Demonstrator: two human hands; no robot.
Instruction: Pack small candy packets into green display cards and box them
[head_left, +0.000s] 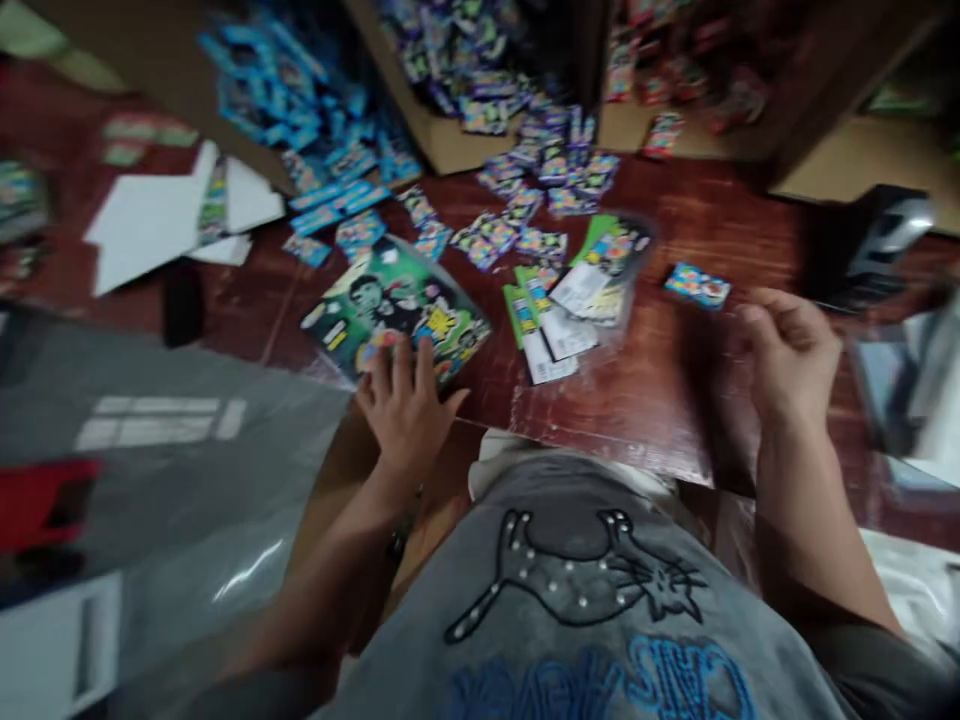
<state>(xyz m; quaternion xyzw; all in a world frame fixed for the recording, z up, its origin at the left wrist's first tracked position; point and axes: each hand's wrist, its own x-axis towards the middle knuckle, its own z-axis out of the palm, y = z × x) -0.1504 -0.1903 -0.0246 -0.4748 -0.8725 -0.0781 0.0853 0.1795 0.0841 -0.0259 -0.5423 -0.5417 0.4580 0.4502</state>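
My left hand (406, 405) lies with spread fingers on the lower edge of a green and black printed packet (401, 300) at the table's front edge. Over the right part of the table is my right hand (795, 355), its fingers bent together; whatever is between the fingertips is too small to make out. A small blue packet (697, 285) lies just left of those fingertips. Between the hands rest several overlapping green and white cards (551, 325) and a clear sleeve with a printed card (619, 255).
Behind are cardboard boxes (457, 145) with blue packets (292, 90), purple packets (555, 150) and red packets (664, 135). Purple packets spill onto the red-brown table (637, 400). White sheets (146, 225) lie left; a dark shiny object (870, 245) stands right.
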